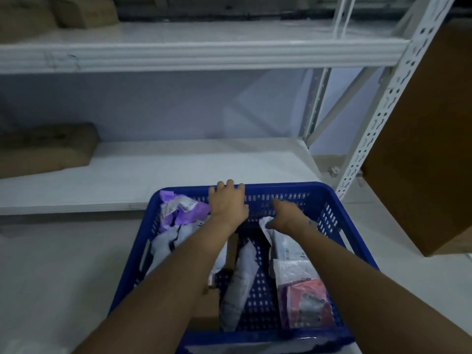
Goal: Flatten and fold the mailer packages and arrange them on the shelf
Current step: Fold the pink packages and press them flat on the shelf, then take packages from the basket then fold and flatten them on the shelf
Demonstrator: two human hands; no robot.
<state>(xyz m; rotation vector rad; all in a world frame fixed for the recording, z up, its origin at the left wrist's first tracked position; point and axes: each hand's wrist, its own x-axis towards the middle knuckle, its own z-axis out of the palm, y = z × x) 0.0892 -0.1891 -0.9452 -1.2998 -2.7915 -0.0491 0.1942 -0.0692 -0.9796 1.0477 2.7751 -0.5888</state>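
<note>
Left hand (228, 200) hooked over far rim of blue basket (329, 198), likely steadying it. Right hand (286, 215) loosely curled, pinching edge of white mailer (286, 247), probably to lift it. Purple mailer (178, 208) crumpled inside; lower shelf (178, 169) just beyond.

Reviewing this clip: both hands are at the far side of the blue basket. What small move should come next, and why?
Probably the right hand closes on the white mailer beneath it and lifts it out: the left hand already grips the basket rim, and the lower shelf ahead has free space.
</note>
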